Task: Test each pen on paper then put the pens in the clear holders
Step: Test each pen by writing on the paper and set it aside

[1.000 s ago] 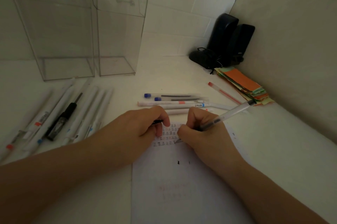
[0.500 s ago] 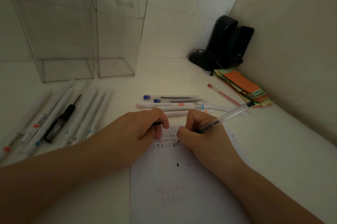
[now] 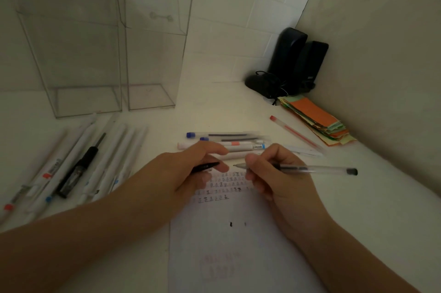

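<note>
My right hand [image 3: 279, 180] grips a clear pen [image 3: 310, 169] that lies almost level, its tip pointing left just above the paper [image 3: 229, 257]. My left hand [image 3: 191, 171] pinches the pen's black cap [image 3: 205, 167], a short gap from the tip. Rows of small test marks cover the top of the sheet between my hands. Two empty clear holders [image 3: 78, 58] [image 3: 152, 54] stand at the back left. Several pens [image 3: 229, 144] lie just behind my hands, and a red pen [image 3: 296, 134] lies to the right.
A row of several white pens and one black pen [image 3: 78, 166] lies at the left. A stack of coloured paper slips [image 3: 317, 120] and black speakers with a mouse [image 3: 293, 63] fill the back right corner by the wall.
My right hand has lifted the pen off the paper and swung it from a slanted writing angle to nearly level, tip toward the cap. My left hand moved slightly left, exposing more test marks.
</note>
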A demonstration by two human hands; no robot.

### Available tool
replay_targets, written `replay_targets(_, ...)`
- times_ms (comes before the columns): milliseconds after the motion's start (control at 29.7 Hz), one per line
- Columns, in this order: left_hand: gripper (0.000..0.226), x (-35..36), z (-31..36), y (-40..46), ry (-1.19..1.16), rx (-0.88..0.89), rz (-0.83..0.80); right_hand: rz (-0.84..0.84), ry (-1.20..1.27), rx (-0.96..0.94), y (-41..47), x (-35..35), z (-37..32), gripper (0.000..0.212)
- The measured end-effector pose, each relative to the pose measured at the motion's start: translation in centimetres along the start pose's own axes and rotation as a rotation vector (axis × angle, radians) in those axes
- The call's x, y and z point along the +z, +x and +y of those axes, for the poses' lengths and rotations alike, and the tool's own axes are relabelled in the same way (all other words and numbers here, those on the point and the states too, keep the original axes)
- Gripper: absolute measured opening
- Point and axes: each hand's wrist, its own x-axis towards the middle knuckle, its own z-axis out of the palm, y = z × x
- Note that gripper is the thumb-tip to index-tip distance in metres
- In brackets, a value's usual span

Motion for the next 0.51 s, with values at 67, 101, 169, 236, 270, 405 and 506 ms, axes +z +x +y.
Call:
replay_targets(67, 0.027, 0.0, -0.2, 0.0, -0.009, -0.032, 0.029, -0.071, 0.043, -0.004, -0.1, 0.1, -0.2, 0.027)
replay_targets(101, 0.022, 0.0, -0.2, 0.0, -0.012, -0.049, 0.045, -0.108, 0.039, -0.011, -0.2, 0.2, -0.2, 0.024)
replay_targets(169, 0.018, 0.1, -0.4, 0.0, -0.003, -0.074, 0.084, -0.17, 0.034, -0.009, -0.2, 0.2, -0.2, 0.021)
replay_targets(236, 0.02, 0.1, -0.5, 0.1, 0.001, -0.087, 0.104, -0.204, 0.075, -0.006, -0.2, 0.1, -0.1, 0.028)
replay_targets(270, 0.022, 0.0, -0.6, 0.2, 0.0, -0.088, 0.102, -0.212, 0.109, -0.006, -0.1, 0.1, -0.1, 0.034)
replay_targets(405, 0.012, -0.1, -0.9, 0.5, 0.028, -0.027, 0.067, -0.211, 0.177, 0.003, 0.1, 0.2, 0.0, 0.045)
replay_targets(506, 0.012, -0.1, -1.2, 0.5, -0.013, -0.013, 0.059, -0.217, 0.168, 0.011, 0.1, 0.2, 0.0, 0.042)
